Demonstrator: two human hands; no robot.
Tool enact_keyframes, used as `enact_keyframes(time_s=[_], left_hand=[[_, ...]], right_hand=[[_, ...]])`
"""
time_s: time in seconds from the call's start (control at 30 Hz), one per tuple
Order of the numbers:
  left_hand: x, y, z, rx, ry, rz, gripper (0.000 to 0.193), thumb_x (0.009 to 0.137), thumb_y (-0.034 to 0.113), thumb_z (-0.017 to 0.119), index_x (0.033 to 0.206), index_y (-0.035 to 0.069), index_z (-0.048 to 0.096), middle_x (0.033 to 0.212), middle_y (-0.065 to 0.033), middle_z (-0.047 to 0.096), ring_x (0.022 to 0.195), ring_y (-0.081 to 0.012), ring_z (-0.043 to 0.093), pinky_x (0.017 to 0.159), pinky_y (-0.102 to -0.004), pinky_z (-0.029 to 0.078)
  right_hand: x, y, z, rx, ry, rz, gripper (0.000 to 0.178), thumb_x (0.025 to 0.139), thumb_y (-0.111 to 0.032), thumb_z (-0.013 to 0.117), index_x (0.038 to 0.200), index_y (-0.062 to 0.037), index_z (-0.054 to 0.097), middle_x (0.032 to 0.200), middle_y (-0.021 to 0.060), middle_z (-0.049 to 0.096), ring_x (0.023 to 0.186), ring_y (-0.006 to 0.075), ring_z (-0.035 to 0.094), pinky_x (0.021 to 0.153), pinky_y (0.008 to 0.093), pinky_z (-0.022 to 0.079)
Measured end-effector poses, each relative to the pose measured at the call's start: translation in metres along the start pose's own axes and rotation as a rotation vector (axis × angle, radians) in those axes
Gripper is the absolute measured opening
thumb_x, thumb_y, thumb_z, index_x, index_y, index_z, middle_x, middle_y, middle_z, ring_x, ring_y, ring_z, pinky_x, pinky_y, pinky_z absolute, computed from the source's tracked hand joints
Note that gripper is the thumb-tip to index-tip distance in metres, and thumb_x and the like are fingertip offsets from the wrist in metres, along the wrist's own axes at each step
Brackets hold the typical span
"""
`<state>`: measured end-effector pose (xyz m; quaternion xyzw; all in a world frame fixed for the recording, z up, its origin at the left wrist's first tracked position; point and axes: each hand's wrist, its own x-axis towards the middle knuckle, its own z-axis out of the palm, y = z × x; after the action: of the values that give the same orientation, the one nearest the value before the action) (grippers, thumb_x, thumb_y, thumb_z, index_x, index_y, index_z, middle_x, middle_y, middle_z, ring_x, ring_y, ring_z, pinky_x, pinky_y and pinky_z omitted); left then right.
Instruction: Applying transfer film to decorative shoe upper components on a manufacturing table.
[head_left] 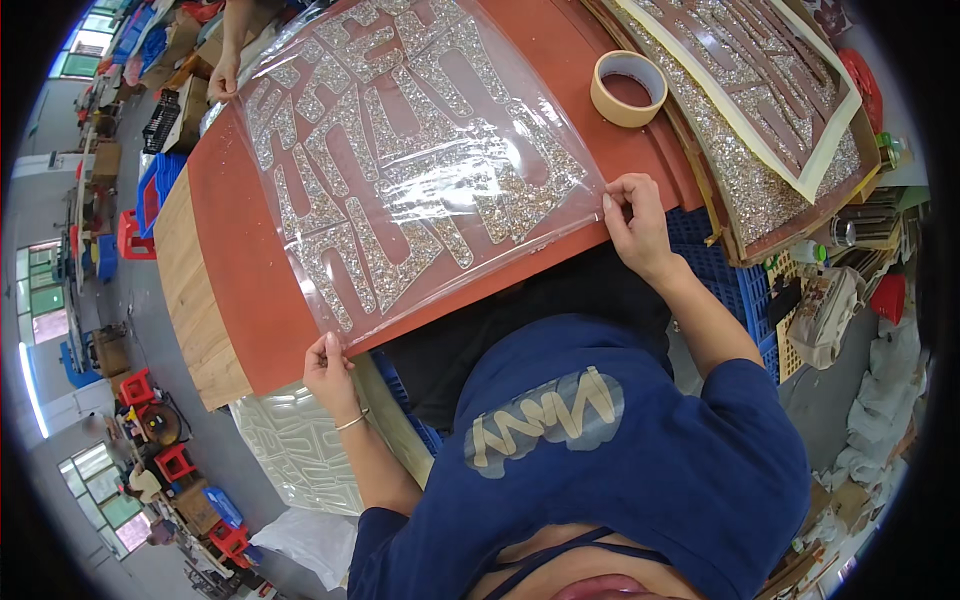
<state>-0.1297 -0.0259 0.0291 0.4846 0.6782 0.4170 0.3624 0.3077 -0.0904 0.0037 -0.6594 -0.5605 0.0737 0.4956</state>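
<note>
A large clear plastic film (pixel 450 195) lies over a reddish-brown mat, with letter-like shapes of glittering stones (pixel 400 265) showing through it. At the film's near left corner, my left hand (pixel 332 375) pinches its edge between thumb and fingers. My right hand (pixel 638 225) has hold of the near right corner in the same kind of pinch. Light glares off the film's middle. Another person's hand (pixel 224 78) grips the far left edge. Whether the stones are fixed to the film or lie beneath it, I cannot tell.
A roll of tan tape (pixel 628 88) rests on the mat (pixel 235 290) to the right of the film. Further right is a tray of loose glittering stones (pixel 745 205), with a cream-edged stencil (pixel 835 150) on top. Blue crates (pixel 715 265) stand below the table.
</note>
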Motion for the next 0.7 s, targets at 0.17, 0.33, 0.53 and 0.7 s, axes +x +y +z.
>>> enact_keyframes(time_s=[0.17,0.33,0.53,0.7], left_hand=[[0.005,-0.008,0.004,0.027,-0.020,-0.017,0.022,0.090,0.021,0.066,0.093,-0.001,0.064,0.072,-0.0023,0.061,0.058,-0.0036,0.049,0.049,-0.0175,0.041],[-0.003,-0.001,0.004,0.092,0.009,-0.028,0.021,0.089,0.020,0.066,0.093,-0.001,0.065,0.072,-0.0008,0.061,0.059,-0.0036,0.051,0.049,-0.0185,0.042],[0.000,-0.011,0.013,0.161,0.047,0.022,0.019,0.086,0.016,0.069,0.090,-0.002,0.066,0.070,-0.0013,0.062,0.061,-0.0058,0.054,0.055,-0.0215,0.046],[-0.002,-0.014,0.010,0.211,0.074,0.069,0.019,0.084,0.014,0.070,0.091,-0.003,0.066,0.069,-0.0039,0.062,0.059,-0.0076,0.055,0.057,-0.0230,0.046]], right_hand=[[0.003,-0.001,0.000,-0.115,-0.040,-0.061,0.019,0.076,0.005,0.062,0.092,-0.0033,0.055,0.084,0.0102,0.054,0.079,0.0269,0.050,0.073,0.0365,0.040],[0.007,-0.003,0.005,-0.257,-0.065,-0.114,0.018,0.075,0.003,0.063,0.091,-0.0028,0.059,0.087,0.0134,0.056,0.087,0.0304,0.052,0.078,0.0386,0.042],[0.007,-0.013,-0.001,-0.308,-0.135,-0.132,0.015,0.076,0.001,0.063,0.090,-0.0029,0.062,0.088,0.0143,0.059,0.090,0.0321,0.053,0.080,0.0406,0.042],[0.011,-0.022,0.002,-0.470,-0.208,-0.227,0.017,0.077,0.000,0.062,0.094,-0.0034,0.061,0.085,0.0099,0.060,0.090,0.0308,0.054,0.082,0.0413,0.040]])
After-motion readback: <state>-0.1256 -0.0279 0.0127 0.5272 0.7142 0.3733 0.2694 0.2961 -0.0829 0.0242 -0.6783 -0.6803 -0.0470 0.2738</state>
